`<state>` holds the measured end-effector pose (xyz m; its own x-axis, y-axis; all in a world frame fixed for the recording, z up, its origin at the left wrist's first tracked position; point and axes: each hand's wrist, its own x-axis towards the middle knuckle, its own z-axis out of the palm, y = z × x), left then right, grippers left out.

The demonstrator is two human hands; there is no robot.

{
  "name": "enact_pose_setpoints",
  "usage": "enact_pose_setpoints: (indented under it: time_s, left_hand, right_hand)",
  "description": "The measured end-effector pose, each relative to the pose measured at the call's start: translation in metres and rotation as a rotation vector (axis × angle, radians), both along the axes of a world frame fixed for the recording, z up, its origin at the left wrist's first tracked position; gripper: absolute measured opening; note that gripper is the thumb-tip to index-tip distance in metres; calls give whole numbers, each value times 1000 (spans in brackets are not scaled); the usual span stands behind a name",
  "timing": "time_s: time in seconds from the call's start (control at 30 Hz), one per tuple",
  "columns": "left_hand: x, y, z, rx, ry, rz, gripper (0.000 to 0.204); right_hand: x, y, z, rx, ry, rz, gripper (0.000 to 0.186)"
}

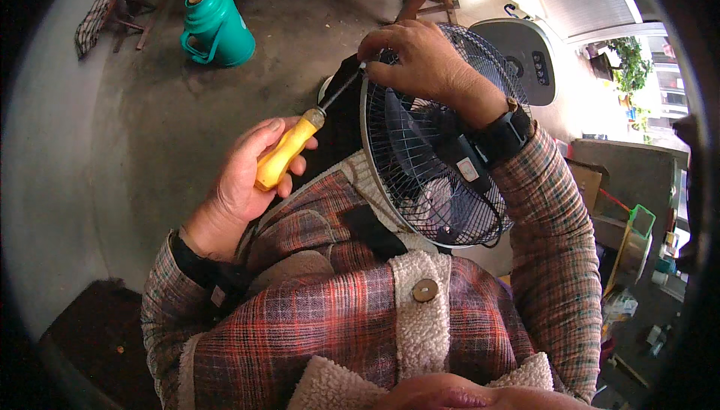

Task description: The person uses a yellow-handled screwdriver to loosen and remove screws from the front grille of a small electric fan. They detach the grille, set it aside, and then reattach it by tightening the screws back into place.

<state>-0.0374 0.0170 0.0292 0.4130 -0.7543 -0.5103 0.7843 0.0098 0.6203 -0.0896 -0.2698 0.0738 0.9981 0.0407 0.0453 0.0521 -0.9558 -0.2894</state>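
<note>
While the left hand (244,166) grips the yellow handle, the screwdriver (287,151) sits between the two sets of fingers, shaft out past the left ones, tip up at the right ones. Long axis runs diagonally: butt end low in the left palm, tip pointing away from the body and to the right, ending just at the rim of the fan guard (439,155). Left fingers are clamped on the handle: thumb along its upper left side, other fingers curled under with tips showing on the far side. Left forearm comes in from lower left, palm turned up and inward. Right hand (424,61) is back-up over the guard's far edge, forearm reaching forward from lower right, elbow bent, fingers pointing left. Right thumb and index close in around the tip; can't tell if they're pinched on it or on something small there. Black watch (506,136) on the right wrist, behind those fingers and over the guard. Grey rounded panel (517,54) with dark buttons lies right of the right fingers, past the guard. Teal flask (229,35) stands on the floor (165,118), ahead of the left fingers and slightly left, well apart from them.
</note>
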Motion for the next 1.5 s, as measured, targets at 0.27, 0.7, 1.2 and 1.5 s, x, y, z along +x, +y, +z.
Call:
enact_pose_setpoints:
  time_s: [0.27, 0.7, 1.2, 1.5]
  left_hand:
    - [-8, -8, -3, 180, -642, -153, 35]
    - [1, 8, 10, 9, -88, 68, 34]
    - [-10, -2, -2, 270, -1585, 40, 32]
    - [-4, 1, -15, 115, -840, -63, 37]
  right_hand:
    - [1, -5, -2, 21, 20, 3, 27]
    - [0, 1, 0, 3, 1, -14, 27]
    - [-2, -1, 2, 5, -31, 42, 26]
    - [-2, 0, -1, -20, 4, -31, 29]
